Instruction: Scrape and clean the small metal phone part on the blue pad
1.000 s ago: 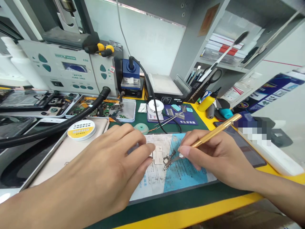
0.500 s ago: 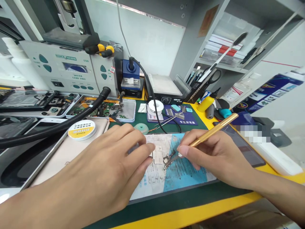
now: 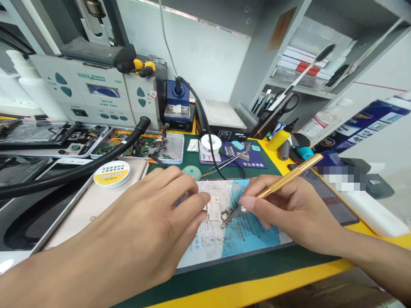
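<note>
Gap between hands, black cable behind

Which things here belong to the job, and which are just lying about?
Likely in the job:
gold-handled tool, in the right hand
small metallic part at its tip
printed mat beneath

Apparently lying about:
tweezers
yellow bottle
round tin

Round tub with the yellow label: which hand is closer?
Left. The left hand is just right of the round tub and nearer the wearer; the right hand, holding the gold-handled tool, is farther right, beyond the left hand.
</note>
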{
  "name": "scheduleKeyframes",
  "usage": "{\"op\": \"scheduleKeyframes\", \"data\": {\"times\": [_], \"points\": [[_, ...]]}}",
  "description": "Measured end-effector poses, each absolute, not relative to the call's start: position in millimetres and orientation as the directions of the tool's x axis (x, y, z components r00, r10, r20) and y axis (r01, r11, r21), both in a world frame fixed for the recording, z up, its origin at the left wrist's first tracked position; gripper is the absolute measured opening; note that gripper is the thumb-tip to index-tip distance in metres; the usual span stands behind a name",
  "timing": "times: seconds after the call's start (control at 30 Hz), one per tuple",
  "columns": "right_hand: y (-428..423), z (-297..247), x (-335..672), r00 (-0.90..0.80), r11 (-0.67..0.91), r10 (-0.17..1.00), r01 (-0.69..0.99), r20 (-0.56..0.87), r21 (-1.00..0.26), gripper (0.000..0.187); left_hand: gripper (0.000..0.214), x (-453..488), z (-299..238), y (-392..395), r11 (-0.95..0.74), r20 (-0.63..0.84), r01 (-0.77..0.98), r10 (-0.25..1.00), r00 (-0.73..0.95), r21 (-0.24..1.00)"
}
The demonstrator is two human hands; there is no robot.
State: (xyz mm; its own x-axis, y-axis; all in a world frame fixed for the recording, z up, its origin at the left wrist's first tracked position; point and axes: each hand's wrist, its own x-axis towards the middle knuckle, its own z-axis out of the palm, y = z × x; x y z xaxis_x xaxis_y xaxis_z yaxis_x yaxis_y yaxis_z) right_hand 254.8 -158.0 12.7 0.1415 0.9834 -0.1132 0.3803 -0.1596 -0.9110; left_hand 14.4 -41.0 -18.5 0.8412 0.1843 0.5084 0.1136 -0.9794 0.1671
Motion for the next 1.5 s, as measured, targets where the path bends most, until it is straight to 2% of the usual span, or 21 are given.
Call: {"op": "scheduleKeyframes", "data": {"times": [0.8, 1.2, 1.5], "points": [[-158.7, 12.8, 253.5, 0.122, -0.172, 0.983, 0.370, -0.136, -0.913, 0.042, 0.022, 15.6, -17.5, -41.1, -0.980, 0.515, 0.100, 0.175, 0.839, 0.170], [-159.6, 10.5, 253.1, 0.071, -0.160, 0.987, 0.302, -0.145, -0.940, 0.034, 0.021, 17.6, -17.7, -39.9, -0.983, 0.517, 0.101, 0.167, 0.840, 0.154], [-160.4, 10.6, 252.2, 0.078, -0.126, 0.991, 0.322, -0.106, -0.938, 0.029, 0.021, 15.4, -17.8, -41.1, -0.983, 0.520, 0.100, 0.166, 0.838, 0.152]]}}
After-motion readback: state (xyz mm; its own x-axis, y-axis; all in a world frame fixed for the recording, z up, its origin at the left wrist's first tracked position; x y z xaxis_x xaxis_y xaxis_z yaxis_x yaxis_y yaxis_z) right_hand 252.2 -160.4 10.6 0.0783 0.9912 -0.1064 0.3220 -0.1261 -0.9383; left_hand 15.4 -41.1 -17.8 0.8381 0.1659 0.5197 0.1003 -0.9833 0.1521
